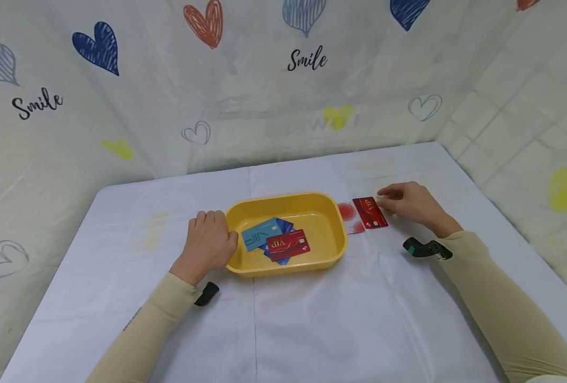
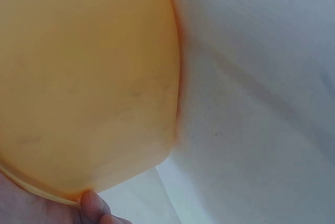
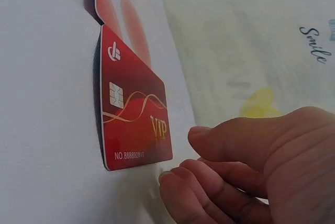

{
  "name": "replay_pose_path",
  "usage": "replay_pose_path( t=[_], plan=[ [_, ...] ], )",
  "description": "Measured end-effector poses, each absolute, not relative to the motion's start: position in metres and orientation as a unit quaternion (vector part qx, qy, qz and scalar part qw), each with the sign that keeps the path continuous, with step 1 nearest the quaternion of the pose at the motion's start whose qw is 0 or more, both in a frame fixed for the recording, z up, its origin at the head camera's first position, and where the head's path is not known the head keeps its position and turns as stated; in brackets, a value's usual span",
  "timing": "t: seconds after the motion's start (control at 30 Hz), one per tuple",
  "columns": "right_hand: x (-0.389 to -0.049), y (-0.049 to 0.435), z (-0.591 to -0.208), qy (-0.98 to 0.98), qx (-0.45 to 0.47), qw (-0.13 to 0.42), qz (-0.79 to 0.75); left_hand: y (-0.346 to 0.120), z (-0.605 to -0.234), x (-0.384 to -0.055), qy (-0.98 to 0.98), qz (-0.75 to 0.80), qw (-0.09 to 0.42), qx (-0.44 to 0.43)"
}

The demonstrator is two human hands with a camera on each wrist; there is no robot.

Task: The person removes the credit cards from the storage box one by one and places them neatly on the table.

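Observation:
My left hand (image 1: 208,240) grips the left end of a yellow plastic tray (image 1: 328,199), fingers curled over its rim. In the left wrist view the tray's outer wall (image 2: 94,77) fills much of the picture, with fingertips at its rim. Inside the tray lie a teal VIP card (image 1: 259,234), a red VIP card (image 1: 288,244) and blue cards (image 1: 284,225) partly covered by them. Another red VIP card (image 1: 370,213) lies on the table, right of the tray. Beside its right edge hovers my right hand (image 1: 415,203), fingers loosely bent, with nothing between thumb and fingertips.
A pale card with red circles (image 1: 350,218) lies between the tray and the table's red VIP card, close against the tray's right end. White cloth covers the table (image 1: 336,330). Behind it hangs a pale curtain (image 1: 255,106) printed with hearts.

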State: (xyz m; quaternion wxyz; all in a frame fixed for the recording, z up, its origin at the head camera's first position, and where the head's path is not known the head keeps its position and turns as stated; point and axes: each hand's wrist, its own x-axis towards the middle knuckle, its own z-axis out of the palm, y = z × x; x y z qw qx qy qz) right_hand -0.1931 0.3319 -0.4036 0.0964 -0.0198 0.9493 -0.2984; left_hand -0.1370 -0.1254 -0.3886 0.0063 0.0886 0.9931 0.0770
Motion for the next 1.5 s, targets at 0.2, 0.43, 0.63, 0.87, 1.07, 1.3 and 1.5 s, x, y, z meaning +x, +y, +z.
replay_pose_path(
  t=[0.2,0.43,0.63,0.87,1.07,1.3,1.5],
  plan=[
    [-0.196,0.323,-0.401,0.948,-0.03,0.096,-0.302,-0.129,-0.393,-0.139,0.993,0.08,0.014,0.09],
    [-0.2,0.307,-0.397,0.951,-0.034,0.063,-0.301,-0.13,-0.393,-0.142,0.993,0.08,0.023,0.088],
    [-0.201,0.292,-0.388,0.95,-0.053,0.042,-0.304,-0.13,-0.391,-0.142,0.993,0.076,0.029,0.087],
    [-0.2,0.271,-0.372,0.947,-0.078,0.022,-0.31,-0.13,-0.39,-0.142,0.993,0.074,0.028,0.088],
    [-0.2,0.251,-0.361,0.942,-0.102,0.02,-0.318,-0.131,-0.389,-0.143,0.993,0.078,0.024,0.089],
    [-0.197,0.226,-0.348,0.93,-0.145,0.026,-0.336,-0.132,-0.388,-0.143,0.993,0.078,0.028,0.087],
    [-0.198,0.206,-0.342,0.927,-0.181,0.018,-0.328,-0.134,-0.388,-0.143,0.993,0.077,0.028,0.088]
  ],
)
